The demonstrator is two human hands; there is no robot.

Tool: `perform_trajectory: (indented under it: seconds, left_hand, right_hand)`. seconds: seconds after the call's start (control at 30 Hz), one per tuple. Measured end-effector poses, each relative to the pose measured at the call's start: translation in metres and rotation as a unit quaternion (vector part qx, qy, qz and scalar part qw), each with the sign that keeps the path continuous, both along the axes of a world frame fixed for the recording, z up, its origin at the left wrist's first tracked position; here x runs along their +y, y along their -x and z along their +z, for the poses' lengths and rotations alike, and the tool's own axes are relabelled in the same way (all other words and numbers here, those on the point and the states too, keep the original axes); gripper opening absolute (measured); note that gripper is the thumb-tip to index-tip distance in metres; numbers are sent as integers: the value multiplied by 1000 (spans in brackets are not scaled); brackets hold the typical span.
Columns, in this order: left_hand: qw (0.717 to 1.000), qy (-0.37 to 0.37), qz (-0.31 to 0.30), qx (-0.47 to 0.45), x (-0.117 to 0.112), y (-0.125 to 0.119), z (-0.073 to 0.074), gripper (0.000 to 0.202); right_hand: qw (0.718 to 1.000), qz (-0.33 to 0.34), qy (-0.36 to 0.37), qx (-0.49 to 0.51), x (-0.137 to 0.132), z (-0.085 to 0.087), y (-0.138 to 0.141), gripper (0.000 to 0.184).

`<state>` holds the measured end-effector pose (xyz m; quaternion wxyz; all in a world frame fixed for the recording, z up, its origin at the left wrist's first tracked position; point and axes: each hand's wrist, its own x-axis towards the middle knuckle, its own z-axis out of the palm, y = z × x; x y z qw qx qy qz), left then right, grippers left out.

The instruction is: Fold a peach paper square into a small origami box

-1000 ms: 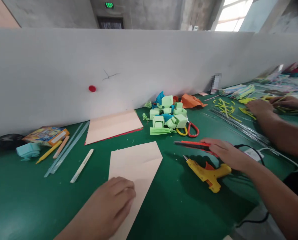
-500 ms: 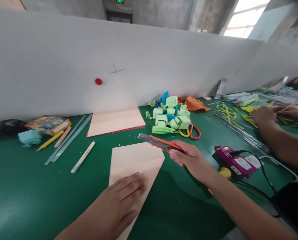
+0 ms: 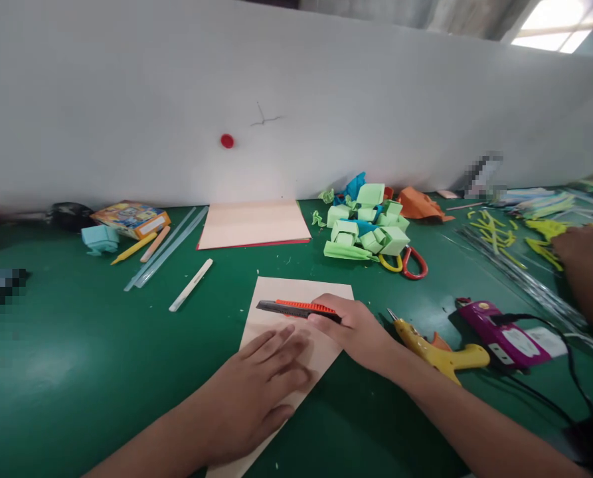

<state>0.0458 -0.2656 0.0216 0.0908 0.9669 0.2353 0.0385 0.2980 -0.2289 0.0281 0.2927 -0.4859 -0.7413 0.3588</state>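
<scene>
A pale peach sheet of paper (image 3: 296, 289) lies on the green table in front of me. My left hand (image 3: 261, 392) rests flat on it, fingers stretched out and holding nothing. In my right hand (image 3: 358, 332) is a box cutter (image 3: 296, 309) with an orange and dark body, pointing left over the upper part of the sheet. I cannot tell whether its tip touches the paper. To the right of my right hand lies a yellow hot glue gun (image 3: 438, 352).
Behind the sheet are stacked peach papers (image 3: 254, 226), light green folded paper pieces (image 3: 370, 229) and scissors (image 3: 414, 263). Clear glue sticks (image 3: 169, 252) and a white stick (image 3: 191, 285) lie left. A purple power strip (image 3: 505, 335) and another person's hand (image 3: 582, 259) are at right.
My right hand has brought the box cutter down and left over the sheet. My left hand stays flat on the paper. The view has turned, so the glue gun now shows fully.
</scene>
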Motion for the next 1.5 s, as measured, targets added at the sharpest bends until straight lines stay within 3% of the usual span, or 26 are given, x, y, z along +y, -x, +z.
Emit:
perform_trajectory:
  seconds: [0.27, 0.53, 0.73, 0.9, 1.5]
  left_hand:
    - [1000, -12, 17, -11, -2, 1, -4, 63]
    - [998, -10, 65, -8, -11, -1, -9, 60]
    - [997, -10, 70, -11, -12, -1, -10, 59]
    - [997, -23, 73, 0, -13, -1, -13, 59]
    - [996, -5, 81, 23, -15, -1, -14, 60]
  right_hand:
    - [1000, 3, -18, 15, 3, -19, 4, 27]
    - [999, 22, -18, -46, -1, -19, 4, 27]
    - [998, 14, -14, -53, 0, -18, 5, 29]
    - [994, 47, -29, -97, 2, -16, 7, 29]
    - [990, 94, -63, -85, 15, -16, 9, 29]
